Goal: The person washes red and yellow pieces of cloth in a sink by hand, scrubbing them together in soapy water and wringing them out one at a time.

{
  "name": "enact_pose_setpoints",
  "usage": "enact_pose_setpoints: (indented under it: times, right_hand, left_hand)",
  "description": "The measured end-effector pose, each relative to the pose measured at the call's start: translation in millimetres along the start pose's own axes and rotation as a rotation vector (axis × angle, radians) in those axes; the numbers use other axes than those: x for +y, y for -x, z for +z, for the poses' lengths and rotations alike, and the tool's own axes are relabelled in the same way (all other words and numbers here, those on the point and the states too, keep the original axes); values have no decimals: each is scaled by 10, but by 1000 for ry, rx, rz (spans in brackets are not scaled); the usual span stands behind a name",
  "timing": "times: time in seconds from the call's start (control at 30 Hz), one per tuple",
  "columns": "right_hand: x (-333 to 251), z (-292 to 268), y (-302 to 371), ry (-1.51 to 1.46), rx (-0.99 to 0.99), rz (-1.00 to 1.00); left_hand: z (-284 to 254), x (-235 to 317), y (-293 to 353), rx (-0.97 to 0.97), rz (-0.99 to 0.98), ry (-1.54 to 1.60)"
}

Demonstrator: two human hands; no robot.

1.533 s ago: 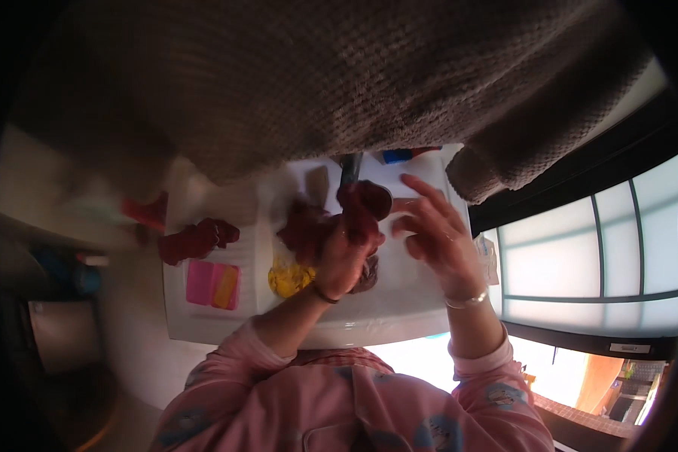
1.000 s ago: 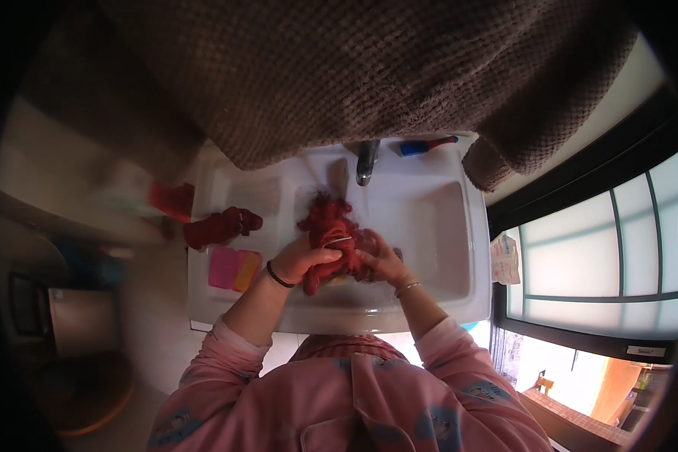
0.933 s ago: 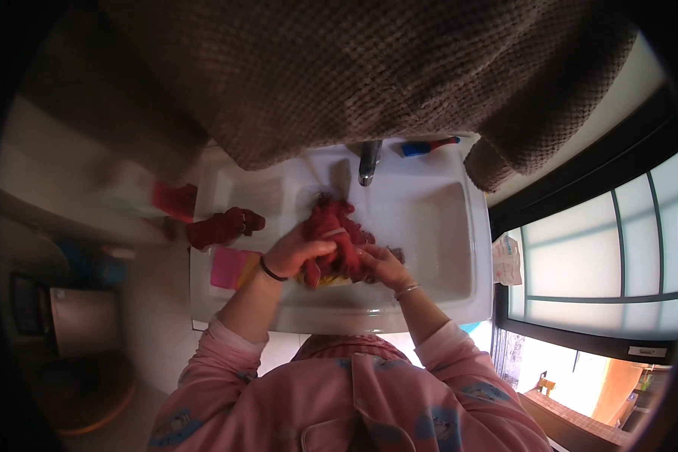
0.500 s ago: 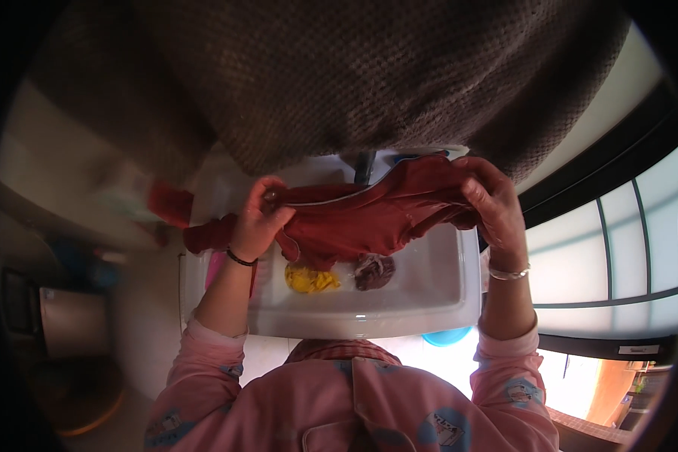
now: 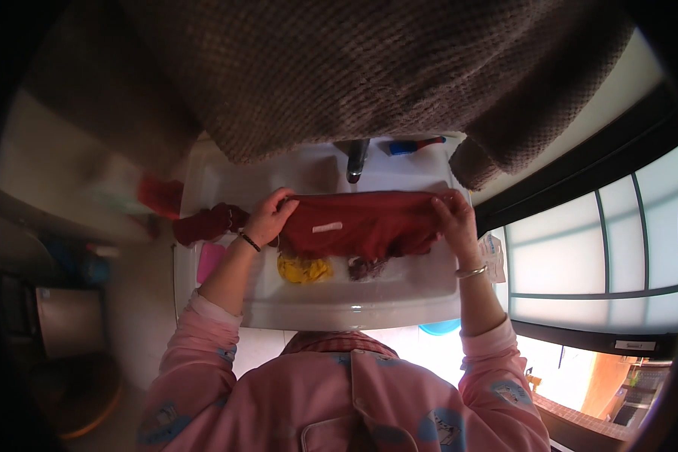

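Observation:
A dark red garment (image 5: 369, 218) with a small white label hangs stretched across the white sink (image 5: 354, 316). My left hand (image 5: 272, 218) pinches its upper left corner. At its upper right corner, my right hand (image 5: 456, 217) grips the cloth between thumb and fingers. The upper edge runs nearly straight between my hands, and the lower part droops in folds. Below it in the basin lie a yellow bundle (image 5: 304, 269) and a dark purplish bundle (image 5: 363, 269), the latter partly covered by the garment.
A metal faucet (image 5: 357, 162) stands behind the garment. To its right lies a blue brush (image 5: 404, 148) with a red handle. More dark red cloth (image 5: 207, 224) and a pink slab (image 5: 210, 262) rest at the sink's left. A brown towel (image 5: 339, 75) hangs overhead.
The garment has come lower and been pulled straighter, so its label now shows. My right hand moved down and left. The faucet and the brush are now uncovered.

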State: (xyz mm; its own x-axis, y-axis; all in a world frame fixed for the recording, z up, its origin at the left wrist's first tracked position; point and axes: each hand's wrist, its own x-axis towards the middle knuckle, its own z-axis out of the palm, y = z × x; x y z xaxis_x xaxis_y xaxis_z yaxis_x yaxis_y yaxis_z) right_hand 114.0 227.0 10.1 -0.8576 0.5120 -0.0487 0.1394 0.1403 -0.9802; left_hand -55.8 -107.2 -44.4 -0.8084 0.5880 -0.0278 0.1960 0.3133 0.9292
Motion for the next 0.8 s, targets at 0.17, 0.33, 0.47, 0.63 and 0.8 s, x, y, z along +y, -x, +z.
enact_pose_setpoints:
  times: [0.17,0.33,0.47,0.63,0.8]
  right_hand:
    - [-906,-191,7,-49,61,-351]
    - [-1372,-346,4,-138,331,-699]
    - [-890,-349,-57,-60,273,-553]
    - [966,-290,25,288,-227,218]
    - [1286,121,-208,202,104,135]
  left_hand:
    - [-98,430,-87,94,99,228]
    - [-178,1316,17,116,312,389]
    - [-155,834,-29,-273,-73,-66]
    - [277,-292,95,-363,-318,-223]
    - [598,-875,-203,176,-248,58]
